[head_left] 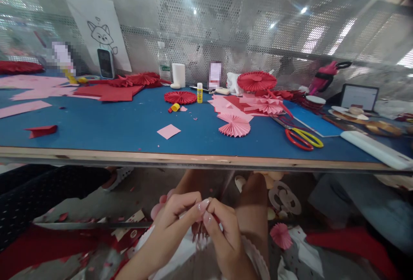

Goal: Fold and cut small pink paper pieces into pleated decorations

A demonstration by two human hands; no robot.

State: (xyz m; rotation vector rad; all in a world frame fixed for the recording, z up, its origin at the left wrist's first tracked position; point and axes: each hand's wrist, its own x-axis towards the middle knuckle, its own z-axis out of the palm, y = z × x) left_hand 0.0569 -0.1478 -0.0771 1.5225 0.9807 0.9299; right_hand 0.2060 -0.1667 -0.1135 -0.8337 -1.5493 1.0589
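Panel [200,26]: perforated, upright behind the table [129,125]; probably serving as a backstop for propped items.
Table: blue top, pale front edge; paper and tools spread beyond the lap [183,252], presumably for reach.
Drawing [100,32]: fox-like figure on white sheet, leaning on panel, likely for easy viewing; long axis near upright, top tipped left.
Left hand [185,211]: thumb and forefinger closed in a pinch on the folded piece [200,230]; probably fingertips only, to suit something small and thin.
Right hand [226,222]: matching pinch from the other side, tips just beside or touching the left ones; likely steadying the same folds.
Scissors [290,129]: flat, handles toward right front, blades pointing back left; parked at right, probably for a quick grab.
Red rosette [257,81]: back row near panel; round, no clear long axis.
Pink fan [235,126]: flat, pleats spreading toward front edge; long axis left-right.
Pink square [169,131]: flat, 1 corner toward front edge.
Folded piece: between hands, above lap, below table edge; likely held low for close work. Mostly hidden by fingers, probably paper. Pleat-like ends seemingly pointing down toward lap; cannot tell long axis.
Glue stick [199,93]: upright on base, probably to prevent rolling; long axis vertical.
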